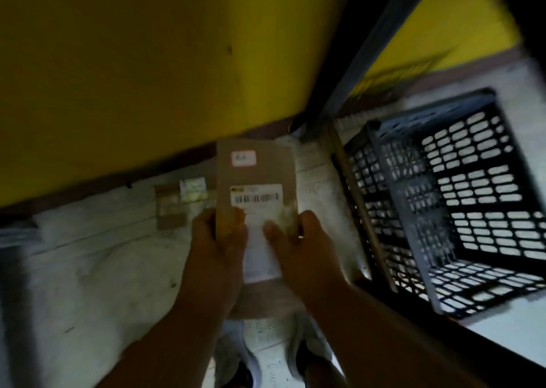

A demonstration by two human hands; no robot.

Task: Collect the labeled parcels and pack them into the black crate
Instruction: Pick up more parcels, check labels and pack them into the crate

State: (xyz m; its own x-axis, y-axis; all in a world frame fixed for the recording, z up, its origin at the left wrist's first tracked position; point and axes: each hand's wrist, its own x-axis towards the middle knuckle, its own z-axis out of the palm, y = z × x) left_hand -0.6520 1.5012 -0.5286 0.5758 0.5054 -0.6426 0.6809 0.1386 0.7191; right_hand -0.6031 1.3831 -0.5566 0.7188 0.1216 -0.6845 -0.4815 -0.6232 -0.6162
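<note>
A brown labeled parcel (256, 180) is held above the floor (97, 263) by both hands, left hand (217, 240) gripping its left edge and right hand (298, 240) its right edge, thumbs on top. Its long axis runs away from the person, barcode label up. Step in hand is judged as carry; next, parcel must be swung right approx. over the black crate (443, 210), which looks empty, & lowered in.

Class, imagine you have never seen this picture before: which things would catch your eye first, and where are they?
First, the flat brown cardboard parcel with a white barcode label at the centre, held by the left hand and right hand. Next, the black plastic lattice crate on the pale floor to the right, which looks empty. Behind, a bright yellow wall fills the upper picture.
</note>
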